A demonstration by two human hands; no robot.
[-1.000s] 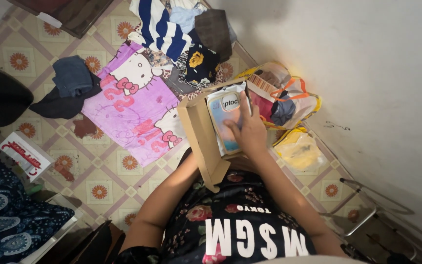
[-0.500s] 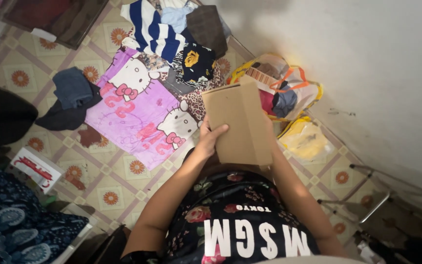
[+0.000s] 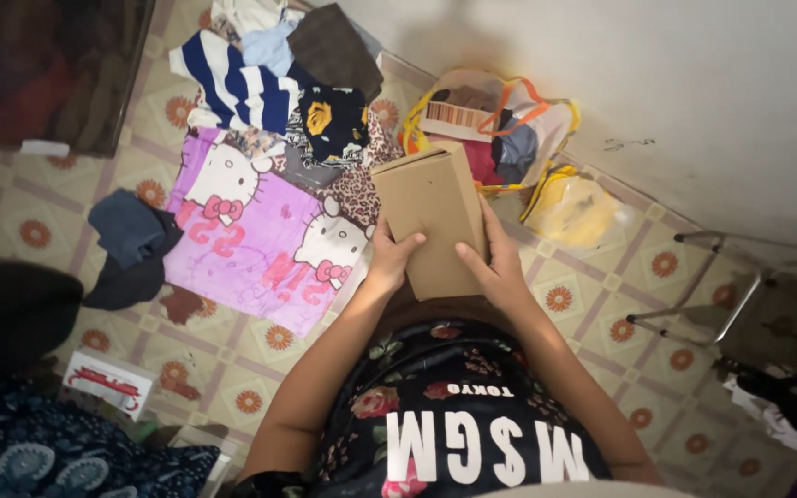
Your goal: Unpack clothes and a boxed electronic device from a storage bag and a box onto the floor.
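Right now we hold a closed brown cardboard box (image 3: 431,217) up in front of our chest, above the patterned floor (image 3: 592,304). Our left hand (image 3: 389,258) grips its lower left edge, fingers curled over the top face and thumb on the side. Our right hand (image 3: 495,263) clasps the lower right edge, fingers spread flat along the panel. Both hands are clenched on the box, and nothing else supports it.

We judge the box to be stiff but thin-walled, so it should keep its shape under a firm grip yet dent if squeezed at the middle of a face. How heavy it is we cannot tell, since what is inside is hidden. The plain card looks dry and not slippery. The edges and corners seem the soundest places to take hold, as we do now, one hand on each long side.

Beyond the box lie a pink cartoon-cat cloth (image 3: 251,231), a navy and white striped garment (image 3: 232,88) and a clear bag with orange handles (image 3: 500,124) near the wall (image 3: 657,83).
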